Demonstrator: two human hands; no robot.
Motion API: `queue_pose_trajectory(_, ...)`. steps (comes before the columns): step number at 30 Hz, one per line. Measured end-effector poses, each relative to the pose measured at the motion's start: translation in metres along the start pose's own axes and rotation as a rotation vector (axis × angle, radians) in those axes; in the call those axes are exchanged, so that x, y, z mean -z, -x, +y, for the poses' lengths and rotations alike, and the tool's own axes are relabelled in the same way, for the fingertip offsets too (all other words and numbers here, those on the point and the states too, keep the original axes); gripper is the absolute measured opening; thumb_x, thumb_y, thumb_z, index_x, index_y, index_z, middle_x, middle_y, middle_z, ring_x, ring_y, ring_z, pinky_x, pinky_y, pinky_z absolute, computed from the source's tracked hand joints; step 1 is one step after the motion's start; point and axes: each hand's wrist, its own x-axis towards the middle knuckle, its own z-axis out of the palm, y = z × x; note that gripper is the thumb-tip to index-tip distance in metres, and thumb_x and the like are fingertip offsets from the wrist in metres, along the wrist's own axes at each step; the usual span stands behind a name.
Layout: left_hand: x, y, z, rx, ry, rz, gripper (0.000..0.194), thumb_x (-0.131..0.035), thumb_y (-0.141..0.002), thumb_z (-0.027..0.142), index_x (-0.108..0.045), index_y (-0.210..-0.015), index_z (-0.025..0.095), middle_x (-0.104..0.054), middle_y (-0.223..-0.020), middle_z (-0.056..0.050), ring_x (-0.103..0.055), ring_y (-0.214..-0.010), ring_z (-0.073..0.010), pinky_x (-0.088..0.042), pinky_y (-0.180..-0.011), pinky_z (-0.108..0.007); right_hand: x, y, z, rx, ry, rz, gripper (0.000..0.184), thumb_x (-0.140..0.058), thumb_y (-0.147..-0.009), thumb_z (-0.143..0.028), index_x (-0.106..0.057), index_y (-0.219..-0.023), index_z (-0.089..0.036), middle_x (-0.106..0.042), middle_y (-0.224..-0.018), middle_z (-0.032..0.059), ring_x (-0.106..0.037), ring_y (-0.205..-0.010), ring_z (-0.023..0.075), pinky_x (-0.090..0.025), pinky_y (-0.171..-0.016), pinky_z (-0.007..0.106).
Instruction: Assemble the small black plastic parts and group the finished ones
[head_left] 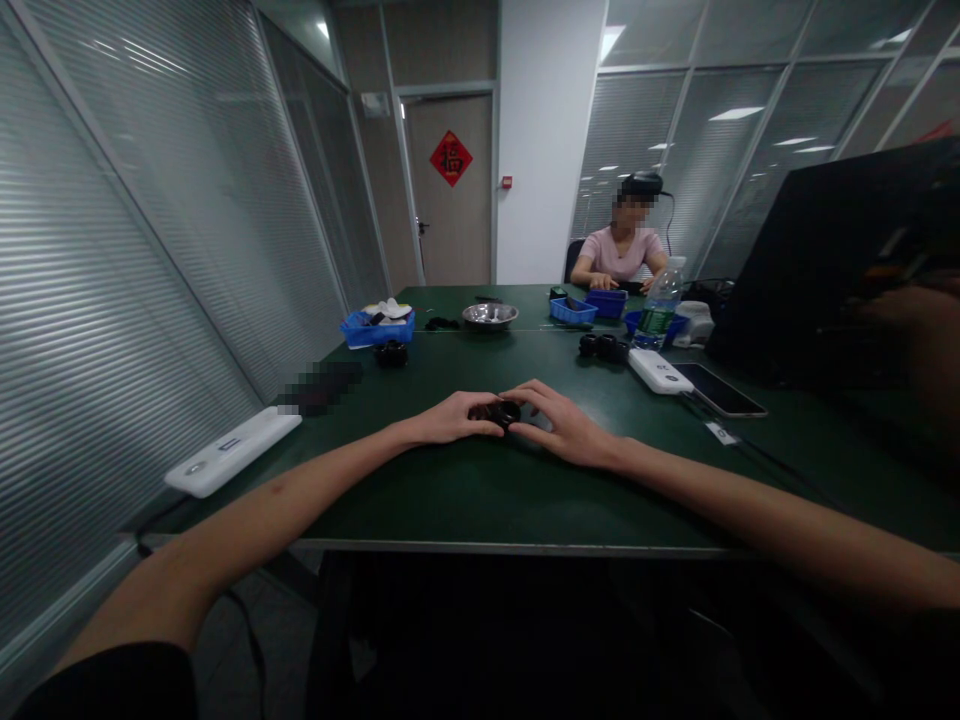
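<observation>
In the head view, both my hands meet over the middle of the dark green table. Between them sits a small, shiny black ring-shaped part, its round opening facing up and toward the right. My left hand is closed around its left side, thumb in front and fingers behind. From the right, my right hand grips the same part, with curved fingers at the back and thumb at the front. Fingers cover some of the part, so its exact kind is unclear.
Similar black parts lie at left and right. Beyond are a metal bowl, blue baskets and a water bottle. White power banks and a phone flank my arms. A co-worker sits opposite.
</observation>
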Motion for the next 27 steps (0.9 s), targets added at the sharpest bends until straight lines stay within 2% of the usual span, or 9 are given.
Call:
queue_pose_trajectory(18, 0.0012, 0.0025, 0.0039, 0.016, 0.018, -0.014, 0.055, -0.071, -0.09, 0.049, -0.062, -0.134, 0.016, -0.068, -0.114, -0.007, -0.06, -0.09, -0.0187, -0.043, -0.074, -0.028, 0.0007, -0.0004, -0.0018, 0.018, 0.005, -0.01, 0.038, -0.055, -0.103, -0.031, -0.054, -0.14, -0.023, -0.058, -0.129, 0.0122, -0.06, -0.115, 0.027, -0.054, -0.099, 0.049)
queue_pose_trajectory(27, 0.0013, 0.002, 0.0027, 0.003, 0.002, -0.019, 0.052, -0.07, -0.091, 0.05, -0.063, -0.13, 0.017, -0.068, -0.114, -0.007, -0.061, -0.096, -0.0202, -0.044, -0.08, -0.03, 0.0025, -0.0001, -0.0031, 0.023, 0.003, -0.026, 0.039, -0.055, -0.103, -0.033, -0.053, -0.141, -0.024, -0.057, -0.129, 0.012, -0.06, -0.114, 0.0271, -0.055, -0.097, 0.049)
